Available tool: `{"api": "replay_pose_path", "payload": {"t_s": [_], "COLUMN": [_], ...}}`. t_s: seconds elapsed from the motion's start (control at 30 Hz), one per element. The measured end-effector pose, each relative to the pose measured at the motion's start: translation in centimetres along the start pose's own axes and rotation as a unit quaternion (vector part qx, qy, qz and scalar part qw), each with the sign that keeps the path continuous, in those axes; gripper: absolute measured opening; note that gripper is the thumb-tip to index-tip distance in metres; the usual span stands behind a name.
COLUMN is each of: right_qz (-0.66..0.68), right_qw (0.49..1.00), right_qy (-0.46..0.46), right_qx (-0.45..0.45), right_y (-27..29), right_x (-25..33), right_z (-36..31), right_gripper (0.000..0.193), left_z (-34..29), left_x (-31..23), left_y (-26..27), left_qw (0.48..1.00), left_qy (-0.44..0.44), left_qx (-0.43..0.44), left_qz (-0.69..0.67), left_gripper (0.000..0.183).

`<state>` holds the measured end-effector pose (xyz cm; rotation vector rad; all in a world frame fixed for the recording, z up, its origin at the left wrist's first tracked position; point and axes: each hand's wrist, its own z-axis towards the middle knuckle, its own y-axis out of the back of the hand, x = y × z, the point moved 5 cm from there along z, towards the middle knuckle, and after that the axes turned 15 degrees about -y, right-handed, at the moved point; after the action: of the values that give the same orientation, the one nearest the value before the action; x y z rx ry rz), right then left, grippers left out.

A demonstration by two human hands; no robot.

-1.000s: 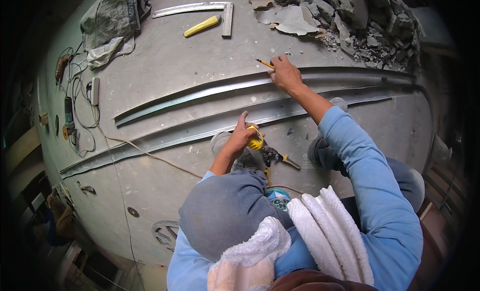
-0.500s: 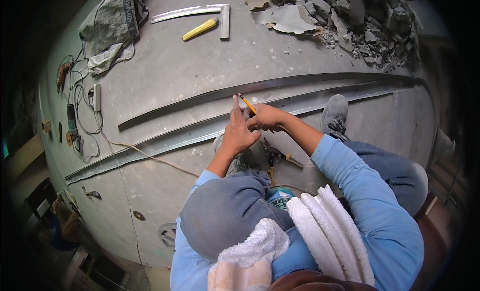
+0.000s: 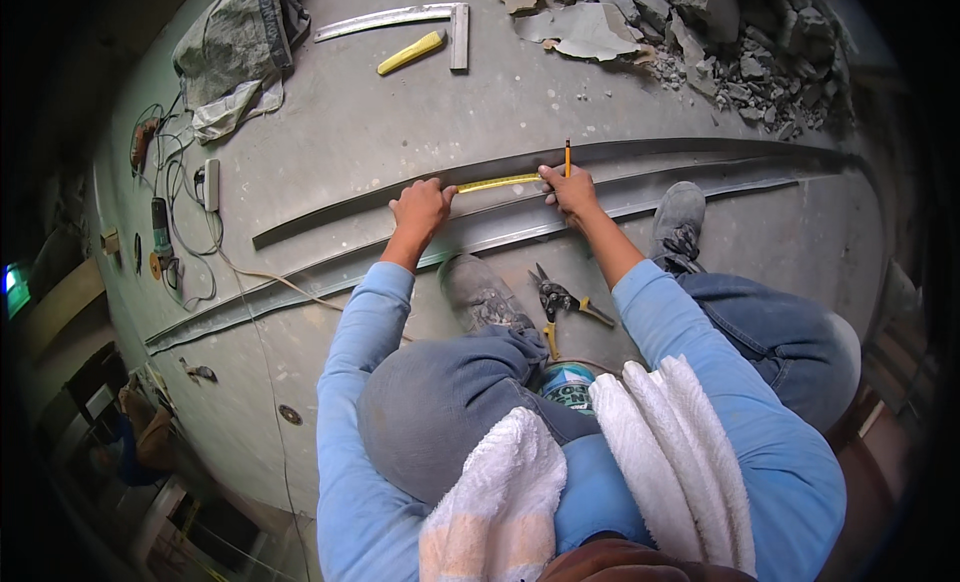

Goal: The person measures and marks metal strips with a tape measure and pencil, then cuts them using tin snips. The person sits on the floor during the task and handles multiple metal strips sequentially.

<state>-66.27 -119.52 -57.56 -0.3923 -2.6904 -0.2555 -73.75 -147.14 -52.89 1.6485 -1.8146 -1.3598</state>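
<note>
Between my two hands stretches the yellow blade of a tape measure (image 3: 498, 183), lying along the far one of two long metal profiles (image 3: 330, 215). My left hand (image 3: 420, 208) is closed at the left end of the blade, knuckles up, over that profile. At the other end my right hand (image 3: 570, 191) pinches the tape and also holds an orange pencil (image 3: 567, 158), which points upward. The tape's case is hidden, so I cannot tell which hand has it. Closer to me runs the second metal profile (image 3: 300, 279), parallel to the first.
Tin snips (image 3: 555, 304) with yellow handles lie by my shoe (image 3: 488, 294). Beyond the profiles are a yellow utility knife (image 3: 412, 53), a try square (image 3: 459, 42) and broken rubble (image 3: 750, 67). An angle grinder (image 3: 161, 237), cords and a power strip (image 3: 210, 186) lie left.
My hands were together at the middle; now they have parted left and right, with the tape blade showing between them. The pencil, earlier slanted, now stands upright in my right hand.
</note>
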Motion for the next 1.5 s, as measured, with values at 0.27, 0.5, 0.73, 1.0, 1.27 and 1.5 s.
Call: {"api": "replay_pose_path", "payload": {"t_s": [0.27, 0.5, 0.73, 1.0, 1.27, 1.5], "right_qz": [0.026, -0.064, -0.146, -0.167, -0.246, -0.320], "right_qw": [0.992, 0.986, 0.975, 0.971, 0.949, 0.920], "right_qy": [0.048, 0.053, 0.059, 0.050, 0.067, 0.070], "right_qx": [-0.118, -0.141, -0.158, -0.162, -0.187, -0.215], "right_y": [4.4, 4.8, 3.1, 2.4, 1.6, 1.6], "right_x": [0.8, 1.2, 2.3, 2.7, 2.2, 2.2], "right_z": [1.4, 1.5, 0.2, -0.3, 1.5, 2.3], "right_gripper": [0.028, 0.029, 0.031, 0.031, 0.039, 0.046], "left_z": [-0.1, 0.6, 0.8, 0.7, 0.7, 0.6], "left_x": [-0.1, -1.1, -1.3, -1.2, -1.0, -1.0], "left_y": [-1.5, -1.7, -1.7, -1.3, -1.5, -1.3], "left_qw": [0.994, 0.991, 0.989, 0.986, 0.986, 0.985], "left_qy": [0.057, 0.081, 0.103, 0.121, 0.118, 0.117], "left_qx": [-0.061, -0.070, -0.063, -0.066, -0.076, -0.096], "left_qz": [0.066, 0.084, 0.084, 0.090, 0.088, 0.086], "left_gripper": [0.056, 0.058, 0.058, 0.056, 0.060, 0.060]}}
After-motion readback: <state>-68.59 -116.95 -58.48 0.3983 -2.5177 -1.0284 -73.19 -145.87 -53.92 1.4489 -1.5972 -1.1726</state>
